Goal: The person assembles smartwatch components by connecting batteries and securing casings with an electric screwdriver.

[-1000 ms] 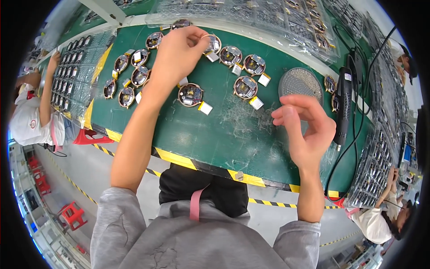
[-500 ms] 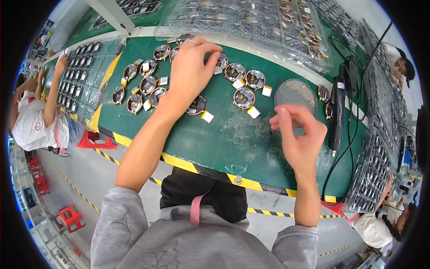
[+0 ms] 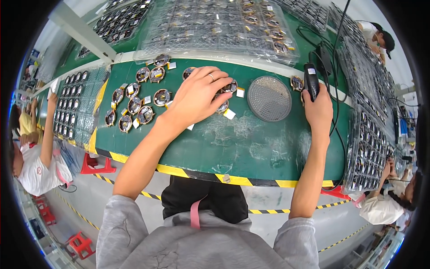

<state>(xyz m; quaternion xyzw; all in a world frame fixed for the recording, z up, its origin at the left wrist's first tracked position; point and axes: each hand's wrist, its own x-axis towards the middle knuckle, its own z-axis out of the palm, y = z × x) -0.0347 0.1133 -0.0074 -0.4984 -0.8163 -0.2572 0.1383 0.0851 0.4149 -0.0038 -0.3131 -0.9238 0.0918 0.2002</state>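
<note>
My left hand, a ring on one finger, reaches over a group of round watch cases with circuit boards. Its fingers are apart, with thumb and fingertips around a watch case; whether they touch it I cannot tell. Another watch case with a white-and-yellow tab lies just below the thumb, and the palm hides others. My right hand is closed around a black electric screwdriver at the table's right side. Between the hands lies a round grey perforated dish, with small metal pieces in its upper part.
Several watch cases lie at the left of the green table. Clear trays of parts stand behind, with more trays at right. A black cable hangs near my right hand. People work on both sides.
My right hand has moved right and up and taken hold of the screwdriver. My left hand has shifted right over other watch cases. The view has turned somewhat.
</note>
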